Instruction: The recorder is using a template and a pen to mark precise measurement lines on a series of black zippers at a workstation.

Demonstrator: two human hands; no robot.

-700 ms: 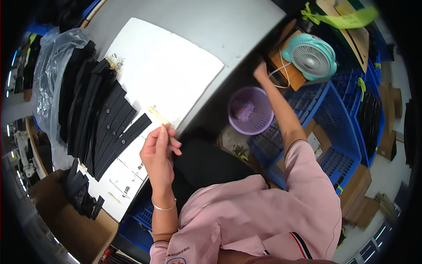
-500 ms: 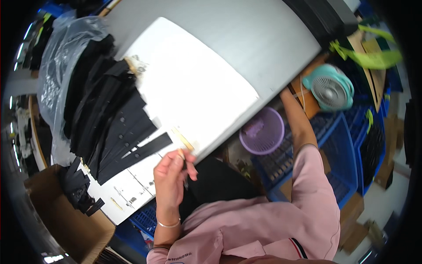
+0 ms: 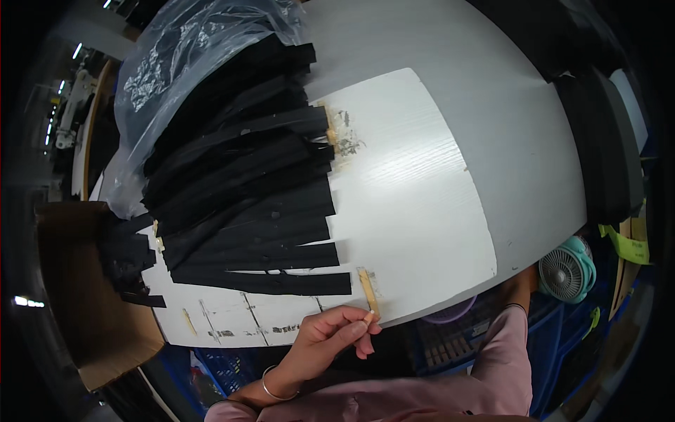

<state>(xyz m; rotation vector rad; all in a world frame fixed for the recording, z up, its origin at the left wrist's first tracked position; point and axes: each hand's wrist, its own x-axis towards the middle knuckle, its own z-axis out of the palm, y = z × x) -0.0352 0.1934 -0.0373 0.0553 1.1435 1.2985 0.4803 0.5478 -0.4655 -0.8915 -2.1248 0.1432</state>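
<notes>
We see long black fabric strips (image 3: 249, 239) already laid overlapping on the flat white board (image 3: 411, 211); remainder unclear. Left hand (image 3: 329, 337): grip pinched narrow beside the flat tan strip (image 3: 368, 290), contents unclear. Right hand hidden.

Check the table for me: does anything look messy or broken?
Yes: dark, scuffed smudges mark the flat white board beside the long black fabric-like strips. They look odd because the board's middle is much cleaner.

a grey tabletop (image 3: 520, 162) spreads wide, with lamps (image 3: 77, 50) glowing at far left.
</notes>
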